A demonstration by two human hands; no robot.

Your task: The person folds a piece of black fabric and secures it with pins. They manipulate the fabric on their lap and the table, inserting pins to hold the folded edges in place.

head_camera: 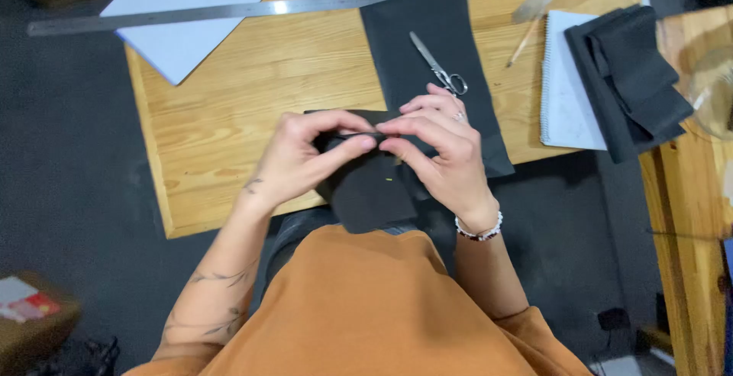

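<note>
Wooden planks make up the tabletop (229, 116), which stands over a dark floor and fills the upper half of the head view. At its near edge both hands meet over a small piece of black fabric (374, 193). The left hand (294, 162) pinches the upper edge of that piece between thumb and forefinger, its grip clenched on the cloth. The right hand (447, 154) presses its fingertips on the same edge from the opposite side, so the two grips touch tip to tip; whether a pin or needle sits between them is too small to tell. From that shared grip the fabric hangs down and toward the person's body, its fold line running across from one hand to the other. Neither hand is clearly nearer: both are on it.

Just beyond the right hand lies a longer strip of black fabric (427, 32), stretching away from the grip, with a pair of scissors (437, 63) resting on it. Farther off, beyond both hands, a long steel ruler (229, 11) lies across a pale sheet of paper (183, 17). Well to the right side of the grip, a spiral notebook (565, 93) carries a stack of folded black fabric (626, 78).
</note>
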